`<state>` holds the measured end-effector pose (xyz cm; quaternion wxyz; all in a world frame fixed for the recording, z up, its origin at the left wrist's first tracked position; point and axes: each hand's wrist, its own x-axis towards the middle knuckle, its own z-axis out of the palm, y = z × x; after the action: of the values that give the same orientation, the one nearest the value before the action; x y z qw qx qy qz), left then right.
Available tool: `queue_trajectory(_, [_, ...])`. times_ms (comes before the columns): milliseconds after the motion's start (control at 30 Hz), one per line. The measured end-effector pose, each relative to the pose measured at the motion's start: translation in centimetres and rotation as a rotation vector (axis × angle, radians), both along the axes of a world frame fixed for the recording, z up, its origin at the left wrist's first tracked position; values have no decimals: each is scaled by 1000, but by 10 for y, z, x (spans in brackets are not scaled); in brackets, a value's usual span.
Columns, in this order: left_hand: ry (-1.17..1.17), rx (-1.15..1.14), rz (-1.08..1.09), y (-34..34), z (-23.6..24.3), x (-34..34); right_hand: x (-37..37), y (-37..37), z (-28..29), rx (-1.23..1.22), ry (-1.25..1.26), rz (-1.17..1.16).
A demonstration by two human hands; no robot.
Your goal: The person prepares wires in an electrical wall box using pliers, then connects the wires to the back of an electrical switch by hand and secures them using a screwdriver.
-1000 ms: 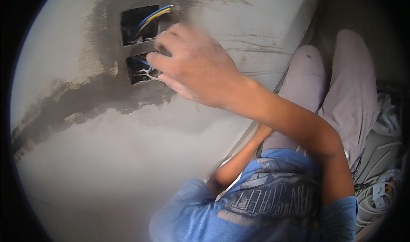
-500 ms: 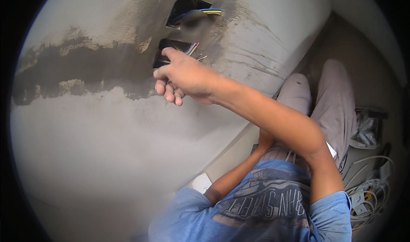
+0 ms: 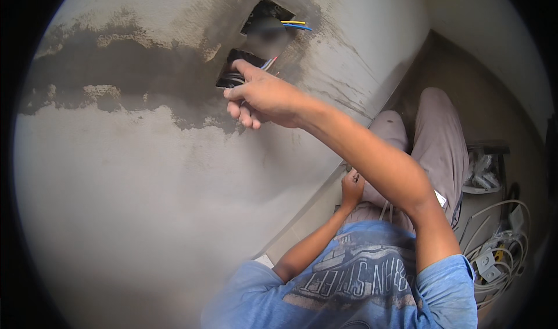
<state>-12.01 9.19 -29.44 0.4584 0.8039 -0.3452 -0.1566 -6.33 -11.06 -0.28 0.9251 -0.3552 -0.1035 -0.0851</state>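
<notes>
My right hand (image 3: 264,96) reaches to the wall at the lower black wall box (image 3: 235,79). Its index finger stretches into the box opening, the thumb stands apart from it, and the other fingers curl loosely with nothing visible in them. Beside the index finger, several thin wires (image 3: 269,63) stick out of that box. The upper wall box (image 3: 264,9) has a yellow and a blue wire (image 3: 296,26) coming out at its right side. Low by my lap, my left hand (image 3: 352,188) is closed; a small dark bit shows at its fingers, too little to name.
Dark, rough plaster (image 3: 157,67) runs across the pale wall (image 3: 133,184) around the boxes. On the floor at right lie a coil of white cable (image 3: 520,253) with white socket plates (image 3: 485,262), and a clear plastic bag (image 3: 482,175) of small parts. My bent legs (image 3: 439,131) are alongside the wall.
The view has shifted a little. My left hand, mostly hidden behind the right forearm before, now shows. My right index finger stays at the lower box.
</notes>
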Motion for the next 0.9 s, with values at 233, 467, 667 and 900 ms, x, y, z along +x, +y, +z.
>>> queue_trajectory(233, [2, 13, -43, 7, -4, 2, -1, -2, -3, -111, -8, -141])
queue_trajectory(467, [-110, -107, -54, 5, -2, -5, -11, 15, -3, -95, 13, -253])
queue_trajectory(667, [-76, -51, -97, 10, -3, -1, 3, 12, -7, 82, -93, -89])
queue_trajectory(900, [-83, -18, 5, 42, -68, 14, 0, 13, 2, 147, -59, -88])
